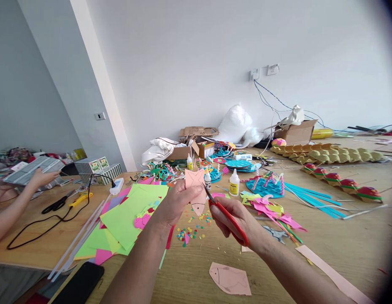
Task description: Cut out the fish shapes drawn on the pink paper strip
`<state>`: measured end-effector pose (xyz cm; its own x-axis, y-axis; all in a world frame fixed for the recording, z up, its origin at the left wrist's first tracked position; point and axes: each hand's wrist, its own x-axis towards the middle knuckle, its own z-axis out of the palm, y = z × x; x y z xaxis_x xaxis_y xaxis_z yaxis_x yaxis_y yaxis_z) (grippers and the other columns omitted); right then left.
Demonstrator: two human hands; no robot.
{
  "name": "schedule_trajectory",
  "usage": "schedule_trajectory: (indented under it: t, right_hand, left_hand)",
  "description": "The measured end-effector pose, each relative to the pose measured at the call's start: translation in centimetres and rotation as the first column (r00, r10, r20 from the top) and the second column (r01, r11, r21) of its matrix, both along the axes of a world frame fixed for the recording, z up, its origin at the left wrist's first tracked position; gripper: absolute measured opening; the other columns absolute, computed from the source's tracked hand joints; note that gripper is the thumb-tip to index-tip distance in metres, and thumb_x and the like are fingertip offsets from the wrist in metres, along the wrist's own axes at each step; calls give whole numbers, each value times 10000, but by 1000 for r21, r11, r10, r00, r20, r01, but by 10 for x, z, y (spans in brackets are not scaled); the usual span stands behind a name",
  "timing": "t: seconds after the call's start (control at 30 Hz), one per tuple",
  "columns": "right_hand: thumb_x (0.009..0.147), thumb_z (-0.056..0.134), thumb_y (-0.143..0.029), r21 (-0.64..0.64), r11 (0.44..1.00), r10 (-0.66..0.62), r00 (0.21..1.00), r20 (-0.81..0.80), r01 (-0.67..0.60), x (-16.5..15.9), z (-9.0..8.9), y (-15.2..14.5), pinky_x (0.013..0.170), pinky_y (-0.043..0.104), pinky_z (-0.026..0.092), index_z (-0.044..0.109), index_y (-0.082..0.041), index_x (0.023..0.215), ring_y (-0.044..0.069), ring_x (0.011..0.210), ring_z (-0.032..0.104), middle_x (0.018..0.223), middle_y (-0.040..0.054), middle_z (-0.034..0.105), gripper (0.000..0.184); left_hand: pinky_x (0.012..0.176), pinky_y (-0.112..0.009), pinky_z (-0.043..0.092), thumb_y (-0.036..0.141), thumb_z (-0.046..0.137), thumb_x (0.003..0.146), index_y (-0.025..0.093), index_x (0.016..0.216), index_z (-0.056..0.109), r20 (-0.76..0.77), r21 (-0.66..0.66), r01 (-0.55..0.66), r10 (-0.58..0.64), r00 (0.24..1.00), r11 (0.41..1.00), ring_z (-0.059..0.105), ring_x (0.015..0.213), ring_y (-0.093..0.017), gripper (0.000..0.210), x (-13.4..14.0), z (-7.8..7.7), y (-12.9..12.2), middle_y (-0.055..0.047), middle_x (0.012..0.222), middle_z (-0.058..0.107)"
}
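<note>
My left hand [179, 200] pinches a piece of pink paper [196, 178] with a fish drawn on it, held upright above the table. Red-handled scissors [230, 221] are gripped in my right hand [235, 219], and their blades meet the right edge of that paper. A second pink paper with a fish outline [230, 278] lies flat on the table below my right hand. Small coloured paper dots [187, 235] are scattered beneath my hands. A white glue bottle [234, 184] stands just beyond the scissors, with a smaller bottle [207, 180] near the held paper.
Green paper sheets [129, 219] and a black phone [78, 283] lie at left. Egg-carton strips [344, 154], painted carton caterpillars [341, 181] and blue paper strips [312, 198] are at right. A black cable [56, 217] crosses the left table, where another person's hands [40, 177] hold a grey box.
</note>
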<state>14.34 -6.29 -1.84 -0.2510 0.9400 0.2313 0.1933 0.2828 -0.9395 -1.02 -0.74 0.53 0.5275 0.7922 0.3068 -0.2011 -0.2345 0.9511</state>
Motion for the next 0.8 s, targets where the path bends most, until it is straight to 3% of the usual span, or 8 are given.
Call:
schedule_trajectory:
  t: [0.2, 0.8]
  right_hand:
    - [744, 485, -649, -6, 1000, 2, 1000, -5, -2, 1, -4, 2, 341, 180, 212, 377, -214, 572, 54, 326, 306, 380, -87, 364, 480]
    - [701, 533, -616, -78, 996, -40, 999, 5, 40, -2, -1, 2, 334, 174, 203, 381, -213, 545, 45, 296, 302, 342, -97, 349, 457]
  left_hand:
    - [555, -230, 307, 317, 586, 745, 152, 661, 552, -3, -12, 25, -25, 1000, 1000, 387, 548, -91, 188, 0, -2, 1, 25, 595, 483]
    - [531, -222, 294, 296, 616, 716, 138, 654, 547, 9, -75, 71, -70, 997, 995, 396, 543, -80, 183, -4, -3, 7, 23, 599, 487]
